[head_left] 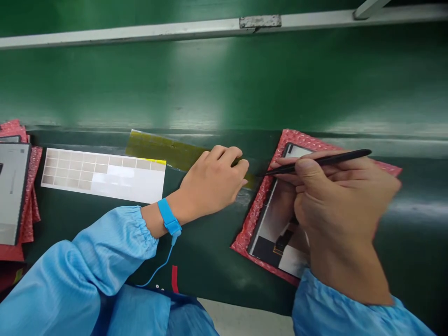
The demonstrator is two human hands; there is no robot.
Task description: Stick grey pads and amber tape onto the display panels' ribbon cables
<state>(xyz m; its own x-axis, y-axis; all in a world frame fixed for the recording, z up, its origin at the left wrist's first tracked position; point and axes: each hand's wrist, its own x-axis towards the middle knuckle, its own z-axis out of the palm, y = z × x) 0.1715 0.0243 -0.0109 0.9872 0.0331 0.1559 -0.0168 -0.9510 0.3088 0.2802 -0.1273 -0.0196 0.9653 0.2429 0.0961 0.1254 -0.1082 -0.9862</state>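
My left hand, fingers curled, rests on a long translucent yellow film strip lying on the green bench. Its fingertips are partly hidden behind the knuckles; a bit of the strip shows just past them. In my right hand are slim black tweezers, held like a pen, with the fine tip pointing left, near the strip's right end. Below this hand lies a flat screen panel with a dark frame and a small flex cable. The panel lies on a pink bubble-wrap sheet, and my right hand covers part of both.
A white label sheet with rows of pale squares lies left of my left hand. Further left are stacked panels on pink bubble wrap. A red tape piece lies near the front edge. A metal rail crosses the back.
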